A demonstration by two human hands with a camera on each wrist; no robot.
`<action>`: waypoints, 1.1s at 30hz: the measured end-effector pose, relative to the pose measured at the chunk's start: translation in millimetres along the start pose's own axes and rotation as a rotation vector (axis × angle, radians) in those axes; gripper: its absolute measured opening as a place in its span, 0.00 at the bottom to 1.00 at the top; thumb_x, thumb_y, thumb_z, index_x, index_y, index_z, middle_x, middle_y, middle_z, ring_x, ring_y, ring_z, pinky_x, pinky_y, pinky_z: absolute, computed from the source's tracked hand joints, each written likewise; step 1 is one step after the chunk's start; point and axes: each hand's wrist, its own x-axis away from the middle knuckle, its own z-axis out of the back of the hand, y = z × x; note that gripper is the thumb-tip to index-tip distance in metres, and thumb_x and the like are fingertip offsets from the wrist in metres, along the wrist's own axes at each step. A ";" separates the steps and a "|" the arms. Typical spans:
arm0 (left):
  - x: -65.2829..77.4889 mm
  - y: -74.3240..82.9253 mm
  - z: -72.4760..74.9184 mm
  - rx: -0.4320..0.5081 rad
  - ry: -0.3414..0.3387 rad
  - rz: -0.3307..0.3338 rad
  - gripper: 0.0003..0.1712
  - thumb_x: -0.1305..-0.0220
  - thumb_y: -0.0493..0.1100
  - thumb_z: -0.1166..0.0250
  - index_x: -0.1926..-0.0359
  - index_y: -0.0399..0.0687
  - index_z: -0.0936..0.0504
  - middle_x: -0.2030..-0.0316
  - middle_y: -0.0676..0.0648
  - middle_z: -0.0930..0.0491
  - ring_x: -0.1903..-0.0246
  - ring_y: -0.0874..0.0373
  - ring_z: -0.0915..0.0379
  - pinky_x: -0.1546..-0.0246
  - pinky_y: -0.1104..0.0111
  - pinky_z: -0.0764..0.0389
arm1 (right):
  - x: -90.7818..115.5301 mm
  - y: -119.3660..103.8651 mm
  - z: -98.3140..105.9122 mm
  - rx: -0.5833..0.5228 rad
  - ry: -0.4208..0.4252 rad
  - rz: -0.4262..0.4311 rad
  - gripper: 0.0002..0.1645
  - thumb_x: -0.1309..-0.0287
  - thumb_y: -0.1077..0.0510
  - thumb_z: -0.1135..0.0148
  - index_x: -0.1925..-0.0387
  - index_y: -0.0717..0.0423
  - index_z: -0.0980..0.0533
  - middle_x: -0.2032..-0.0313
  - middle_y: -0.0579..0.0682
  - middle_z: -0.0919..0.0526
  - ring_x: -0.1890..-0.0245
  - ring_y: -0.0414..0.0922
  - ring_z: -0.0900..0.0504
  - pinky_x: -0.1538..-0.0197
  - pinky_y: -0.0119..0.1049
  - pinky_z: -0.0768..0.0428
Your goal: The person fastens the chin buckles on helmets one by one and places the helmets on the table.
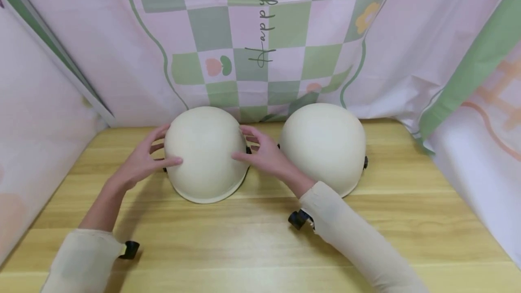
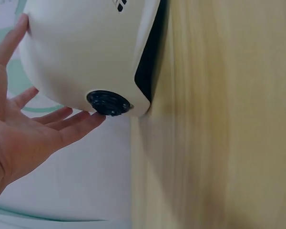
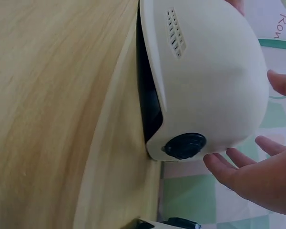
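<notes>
A cream helmet (image 1: 205, 153) sits dome up on the wooden table, the left one of two. My left hand (image 1: 142, 159) is at its left side, thumb toward the front and fingers spread behind. In the left wrist view its fingertips touch the shell near a round black knob (image 2: 108, 103). On the other side my right hand (image 1: 266, 153) has its fingers spread, fingertips right at the shell. The right wrist view shows small vent holes (image 3: 175, 33), another black knob (image 3: 185, 146) and a dark inner edge along the front rim.
A second cream helmet (image 1: 323, 146) stands close to the right, just behind my right wrist. Curtains (image 1: 252, 35) with a checkered print hang right behind both helmets and along the sides. The wooden table (image 1: 228, 248) extends toward me.
</notes>
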 end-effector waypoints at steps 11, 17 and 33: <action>4.5 -13.3 1.7 0.066 -0.033 0.020 0.57 0.36 0.40 0.26 0.17 0.59 0.53 0.23 0.36 0.50 0.26 0.28 0.49 0.41 0.34 0.29 | -10.9 7.9 -9.8 0.012 0.008 -0.069 0.59 0.46 0.53 0.20 0.19 0.47 0.43 0.23 0.56 0.38 0.26 0.61 0.37 0.28 0.58 0.33; 4.4 -14.9 0.8 0.078 -0.031 0.023 0.59 0.37 0.39 0.26 0.16 0.58 0.54 0.22 0.36 0.51 0.26 0.30 0.49 0.38 0.35 0.32 | -16.5 12.4 -12.5 -0.064 0.014 -0.123 0.62 0.49 0.55 0.18 0.19 0.42 0.45 0.23 0.57 0.41 0.25 0.60 0.38 0.29 0.58 0.32; 5.3 -18.1 -2.3 0.104 -0.021 0.013 0.57 0.35 0.38 0.27 0.16 0.57 0.54 0.21 0.36 0.52 0.25 0.31 0.50 0.39 0.36 0.30 | -20.0 18.3 -15.1 -0.185 -0.002 -0.136 0.64 0.49 0.60 0.19 0.19 0.36 0.47 0.22 0.58 0.45 0.24 0.62 0.40 0.32 0.61 0.29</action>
